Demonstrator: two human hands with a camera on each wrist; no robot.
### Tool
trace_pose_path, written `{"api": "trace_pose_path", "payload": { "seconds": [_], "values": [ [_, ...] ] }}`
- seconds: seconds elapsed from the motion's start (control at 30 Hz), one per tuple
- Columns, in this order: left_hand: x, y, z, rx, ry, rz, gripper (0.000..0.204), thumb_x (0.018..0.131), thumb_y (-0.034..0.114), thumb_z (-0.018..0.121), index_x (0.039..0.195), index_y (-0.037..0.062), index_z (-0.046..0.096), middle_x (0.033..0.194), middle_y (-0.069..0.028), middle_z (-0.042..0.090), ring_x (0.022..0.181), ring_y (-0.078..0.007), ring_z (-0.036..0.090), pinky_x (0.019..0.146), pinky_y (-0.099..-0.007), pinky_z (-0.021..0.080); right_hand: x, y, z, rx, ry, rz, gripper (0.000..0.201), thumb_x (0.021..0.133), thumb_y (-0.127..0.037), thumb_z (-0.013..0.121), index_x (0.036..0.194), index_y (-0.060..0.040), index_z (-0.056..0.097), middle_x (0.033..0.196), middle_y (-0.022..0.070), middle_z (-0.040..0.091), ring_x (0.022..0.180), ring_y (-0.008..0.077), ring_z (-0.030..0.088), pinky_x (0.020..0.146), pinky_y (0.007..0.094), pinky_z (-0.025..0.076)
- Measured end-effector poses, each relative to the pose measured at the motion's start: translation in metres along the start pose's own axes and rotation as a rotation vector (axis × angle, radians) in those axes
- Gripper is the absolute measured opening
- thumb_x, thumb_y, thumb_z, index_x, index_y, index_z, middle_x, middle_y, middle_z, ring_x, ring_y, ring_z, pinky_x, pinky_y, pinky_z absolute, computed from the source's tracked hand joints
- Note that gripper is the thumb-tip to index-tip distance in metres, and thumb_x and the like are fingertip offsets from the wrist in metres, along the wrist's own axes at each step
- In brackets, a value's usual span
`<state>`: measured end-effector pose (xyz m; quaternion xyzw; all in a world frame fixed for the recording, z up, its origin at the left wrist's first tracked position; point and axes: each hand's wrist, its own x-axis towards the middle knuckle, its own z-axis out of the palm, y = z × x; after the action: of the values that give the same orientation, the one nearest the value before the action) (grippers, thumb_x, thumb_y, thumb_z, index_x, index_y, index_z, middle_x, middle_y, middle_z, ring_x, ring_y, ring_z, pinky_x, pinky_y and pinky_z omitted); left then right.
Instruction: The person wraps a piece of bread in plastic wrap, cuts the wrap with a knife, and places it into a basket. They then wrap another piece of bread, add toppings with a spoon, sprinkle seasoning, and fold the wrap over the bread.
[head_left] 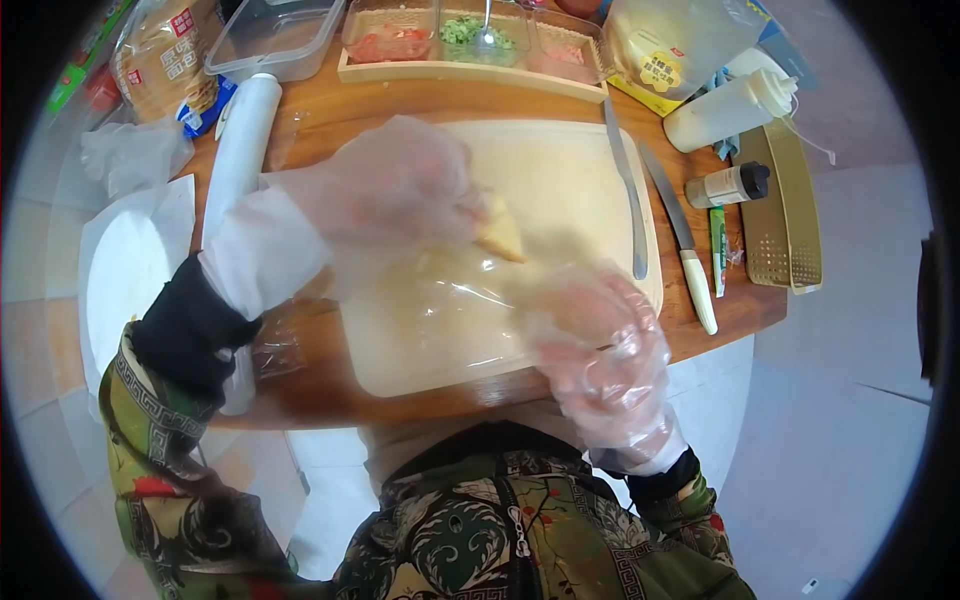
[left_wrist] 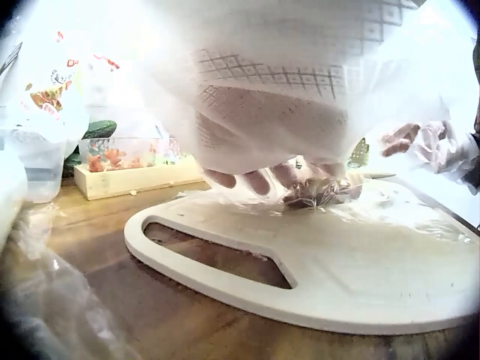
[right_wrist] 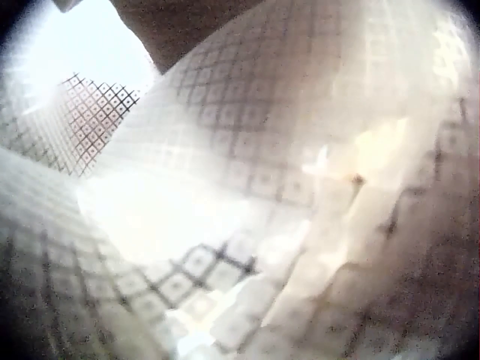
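My gloved left hand [head_left: 405, 180] is over the cutting board [head_left: 560, 170], fingers bent down around a yellowish, wedge-shaped piece of bread [head_left: 502, 232]. In the left wrist view, shiny film surrounds a brownish part of it [left_wrist: 322, 193] beneath the fingertips. Clear plastic film [head_left: 450, 315] is spread over the near part of the board. To the right, my right hand [head_left: 600, 350], also in a clear glove, hovers blurred near the board's front edge, apart from the bread, fingers loosely bent. Its glove [right_wrist: 262, 112] fills most of the right wrist view and hides the fingers.
A wooden tray [head_left: 470, 76] with tubs of chopped food stands behind the board. Right of centre lie a metal spatula [head_left: 627, 190] and a knife [head_left: 680, 225], near a squeeze bottle [head_left: 725, 112], a seasoning jar [head_left: 725, 186] and a basket [head_left: 785, 240]. A white roll [head_left: 243, 140] lies left.
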<state>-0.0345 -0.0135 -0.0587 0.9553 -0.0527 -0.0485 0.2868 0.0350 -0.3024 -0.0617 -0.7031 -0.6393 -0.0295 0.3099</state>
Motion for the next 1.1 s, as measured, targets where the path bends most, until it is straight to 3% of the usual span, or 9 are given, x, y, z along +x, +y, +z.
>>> {"api": "trace_pose_path", "payload": {
  "seconds": [0.1, 0.23, 0.33, 0.4, 0.63, 0.7, 0.9, 1.03, 1.1],
  "values": [
    [-0.001, -0.005, 0.006, -0.016, 0.128, 0.121, 0.021, 0.082, 0.028, 0.070, 0.087, 0.0086, 0.076, 0.079, -0.0162, 0.065, 0.074, -0.0346, 0.065, 0.068, -0.0419, 0.052, -0.005, 0.010, -0.005, -0.113, 0.081, 0.065, 0.015, 0.074, -0.002, 0.078, 0.077, -0.0114, 0.067, 0.119, 0.0123, 0.069, 0.106, 0.0296, 0.067, 0.101, 0.0450, 0.051],
    [0.002, -0.008, 0.010, 0.028, 0.143, 0.186, 0.024, 0.079, 0.029, 0.070, 0.092, 0.0107, 0.077, 0.081, -0.0145, 0.066, 0.076, -0.0341, 0.066, 0.070, -0.0414, 0.053, -0.014, 0.020, -0.008, -0.083, 0.085, 0.283, 0.015, 0.076, -0.007, 0.079, 0.089, -0.0091, 0.071, 0.114, 0.0137, 0.070, 0.105, 0.0315, 0.067, 0.095, 0.0423, 0.054],
    [0.002, -0.002, 0.005, 0.079, 0.065, 0.146, 0.030, 0.074, 0.024, 0.076, 0.100, 0.0098, 0.077, 0.088, -0.0147, 0.067, 0.081, -0.0325, 0.065, 0.072, -0.0394, 0.053, -0.011, 0.026, -0.008, -0.199, 0.064, 0.271, 0.026, 0.079, -0.016, 0.078, 0.103, -0.0071, 0.074, 0.110, 0.0153, 0.071, 0.100, 0.0341, 0.068, 0.088, 0.0427, 0.054],
    [0.002, 0.001, 0.005, 0.121, 0.039, 0.072, 0.027, 0.074, 0.023, 0.077, 0.097, 0.0107, 0.077, 0.087, -0.0135, 0.067, 0.082, -0.0323, 0.065, 0.071, -0.0397, 0.053, -0.008, 0.029, -0.002, -0.193, 0.027, 0.390, 0.039, 0.081, -0.027, 0.078, 0.112, -0.0037, 0.073, 0.107, 0.0163, 0.071, 0.094, 0.0351, 0.068, 0.083, 0.0436, 0.053],
    [0.002, 0.004, 0.011, 0.160, 0.039, -0.004, 0.026, 0.072, 0.019, 0.078, 0.097, 0.0130, 0.078, 0.086, -0.0121, 0.067, 0.081, -0.0317, 0.065, 0.068, -0.0398, 0.053, 0.019, 0.035, 0.015, -0.140, 0.042, 0.369, 0.049, 0.078, -0.032, 0.079, 0.117, -0.0028, 0.072, 0.101, 0.0151, 0.072, 0.089, 0.0340, 0.068, 0.083, 0.0409, 0.053],
    [0.002, 0.006, 0.012, 0.195, 0.117, 0.011, 0.014, 0.082, 0.028, 0.066, 0.083, 0.0157, 0.070, 0.081, -0.0097, 0.065, 0.078, -0.0316, 0.065, 0.068, -0.0436, 0.054, 0.020, 0.039, 0.024, -0.159, 0.092, 0.355, 0.051, 0.078, -0.031, 0.080, 0.119, -0.0028, 0.071, 0.094, 0.0134, 0.071, 0.083, 0.0325, 0.067, 0.082, 0.0389, 0.052],
    [0.001, 0.004, 0.011, 0.213, 0.110, 0.059, 0.012, 0.079, 0.026, 0.066, 0.083, 0.0147, 0.069, 0.079, -0.0087, 0.065, 0.076, -0.0293, 0.065, 0.066, -0.0418, 0.054, 0.025, 0.045, 0.037, -0.202, 0.216, 0.292, 0.023, 0.076, -0.020, 0.081, 0.096, -0.0098, 0.076, 0.087, 0.0077, 0.070, 0.078, 0.0269, 0.065, 0.075, 0.0341, 0.053],
    [0.001, 0.004, 0.013, 0.234, 0.141, 0.098, 0.012, 0.077, 0.025, 0.067, 0.082, 0.0144, 0.070, 0.077, -0.0080, 0.064, 0.075, -0.0281, 0.065, 0.066, -0.0412, 0.054, 0.026, 0.047, 0.039, -0.182, 0.239, 0.307, 0.015, 0.075, -0.017, 0.081, 0.087, -0.0112, 0.074, 0.082, 0.0075, 0.070, 0.073, 0.0251, 0.065, 0.067, 0.0340, 0.054],
    [0.001, 0.002, 0.013, 0.201, 0.173, 0.129, 0.011, 0.077, 0.024, 0.068, 0.082, 0.0145, 0.070, 0.075, -0.0075, 0.063, 0.073, -0.0276, 0.065, 0.065, -0.0403, 0.054, 0.031, 0.041, 0.030, 0.019, 0.101, 0.526, 0.016, 0.079, -0.019, 0.080, 0.090, -0.0097, 0.074, 0.080, 0.0107, 0.070, 0.069, 0.0264, 0.066, 0.064, 0.0354, 0.054]
  ]
}}
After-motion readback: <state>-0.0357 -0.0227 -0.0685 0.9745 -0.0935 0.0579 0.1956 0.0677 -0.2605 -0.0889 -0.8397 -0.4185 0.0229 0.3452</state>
